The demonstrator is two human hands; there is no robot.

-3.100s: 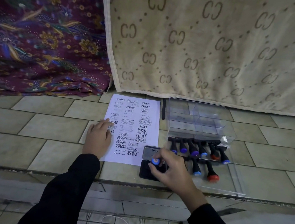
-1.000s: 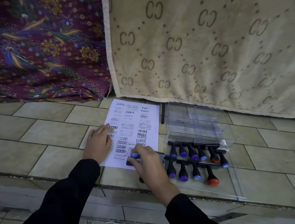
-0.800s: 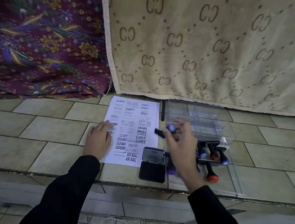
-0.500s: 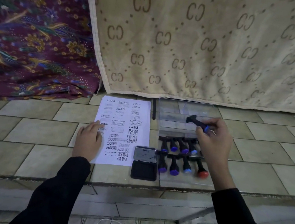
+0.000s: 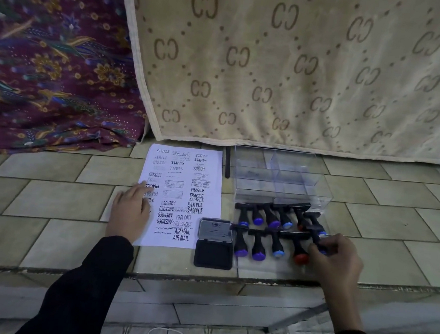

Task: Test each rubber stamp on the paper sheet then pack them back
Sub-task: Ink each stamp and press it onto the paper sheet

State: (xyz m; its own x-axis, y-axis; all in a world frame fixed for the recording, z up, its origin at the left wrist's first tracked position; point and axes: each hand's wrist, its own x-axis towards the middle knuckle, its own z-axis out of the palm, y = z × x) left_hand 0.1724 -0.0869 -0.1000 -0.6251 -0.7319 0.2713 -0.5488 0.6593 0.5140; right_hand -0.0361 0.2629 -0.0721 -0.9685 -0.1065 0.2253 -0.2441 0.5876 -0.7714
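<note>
Since my right hand (image 5: 336, 257), fingers still pinching the stamp (image 5: 316, 236), brought it from the paper (image 5: 183, 179) to the row (image 5: 268, 245) beside them, one more is tested.

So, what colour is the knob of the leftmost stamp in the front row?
Violet-blue, on the leftmost front-row stamp; best seen in the head view.

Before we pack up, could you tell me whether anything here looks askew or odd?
Only on the paper sheet: several impressions, such as AMENDED, read upside down, and the SAMPLE marks overlap. The stamps lie in two orderly rows, and nothing looks spilled.
</note>
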